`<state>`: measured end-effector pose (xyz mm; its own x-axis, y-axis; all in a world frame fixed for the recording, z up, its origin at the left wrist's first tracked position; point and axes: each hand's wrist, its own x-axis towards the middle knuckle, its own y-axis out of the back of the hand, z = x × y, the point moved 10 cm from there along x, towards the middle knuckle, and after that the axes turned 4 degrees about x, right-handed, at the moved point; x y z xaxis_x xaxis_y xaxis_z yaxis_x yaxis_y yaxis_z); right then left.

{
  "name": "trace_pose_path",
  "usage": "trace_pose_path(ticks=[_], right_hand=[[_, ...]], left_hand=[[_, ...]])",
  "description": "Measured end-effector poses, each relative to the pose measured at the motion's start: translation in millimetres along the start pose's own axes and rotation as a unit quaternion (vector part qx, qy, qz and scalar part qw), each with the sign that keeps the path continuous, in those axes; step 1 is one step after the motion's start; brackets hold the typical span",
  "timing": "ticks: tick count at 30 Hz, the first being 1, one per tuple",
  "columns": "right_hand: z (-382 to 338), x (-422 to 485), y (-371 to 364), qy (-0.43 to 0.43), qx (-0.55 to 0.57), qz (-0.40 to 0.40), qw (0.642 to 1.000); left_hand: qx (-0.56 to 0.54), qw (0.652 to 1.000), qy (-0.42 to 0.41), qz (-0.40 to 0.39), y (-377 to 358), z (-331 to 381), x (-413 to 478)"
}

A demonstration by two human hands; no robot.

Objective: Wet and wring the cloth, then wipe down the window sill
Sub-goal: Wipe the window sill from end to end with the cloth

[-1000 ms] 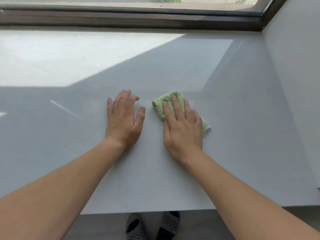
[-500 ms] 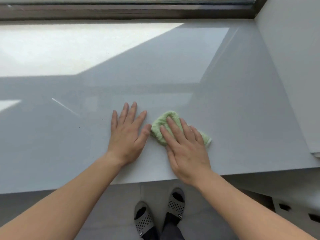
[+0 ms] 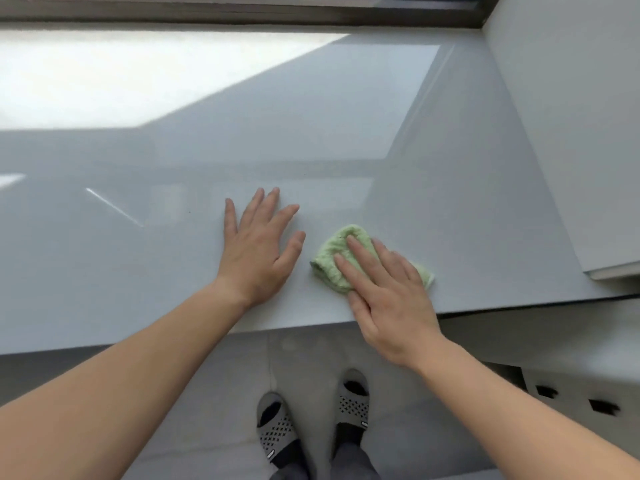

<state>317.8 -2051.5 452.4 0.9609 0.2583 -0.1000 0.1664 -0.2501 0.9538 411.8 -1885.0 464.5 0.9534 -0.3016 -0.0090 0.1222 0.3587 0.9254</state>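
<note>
A folded light green cloth [image 3: 332,251] lies on the glossy grey window sill [image 3: 346,133], close to the sill's front edge. My right hand [image 3: 388,292] presses flat on the cloth with straight fingers, covering its near half. My left hand [image 3: 258,249] rests flat on the bare sill with fingers spread, a short gap to the left of the cloth.
The dark window frame [image 3: 242,12] runs along the back of the sill. A white side wall [image 3: 571,133] closes the sill on the right. Sunlight falls on the sill's back left. Below the front edge are the tiled floor and my feet in grey slippers [image 3: 277,431].
My right hand has slid the cloth toward the front edge of the sill and slightly right, away from my left hand. The left hand stays flat on the sill.
</note>
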Motion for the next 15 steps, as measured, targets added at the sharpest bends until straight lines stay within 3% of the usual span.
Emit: trace_pose_path(ticks=[4, 6, 8, 12, 13, 15], right_hand=[[96, 9, 32, -0.170, 0.006, 0.053, 0.984], [101, 10, 36, -0.224, -0.006, 0.073, 0.972], [74, -1, 27, -0.185, -0.016, 0.067, 0.980], [51, -25, 15, 0.010, -0.015, 0.001, 1.000], [69, -19, 20, 0.022, -0.012, -0.004, 1.000], [119, 9, 38, -0.037, -0.010, 0.011, 0.999]], left_hand=[[0.008, 1.000, -0.019, -0.020, -12, 28, 6], [0.014, 0.999, -0.019, -0.025, -17, 40, 15], [0.016, 0.999, -0.011, -0.028, -22, 53, 27], [0.058, 0.997, 0.035, -0.047, -37, 59, 48], [0.086, 0.994, 0.041, -0.051, -41, 58, 49], [0.122, 0.990, 0.041, -0.053, -45, 59, 49]])
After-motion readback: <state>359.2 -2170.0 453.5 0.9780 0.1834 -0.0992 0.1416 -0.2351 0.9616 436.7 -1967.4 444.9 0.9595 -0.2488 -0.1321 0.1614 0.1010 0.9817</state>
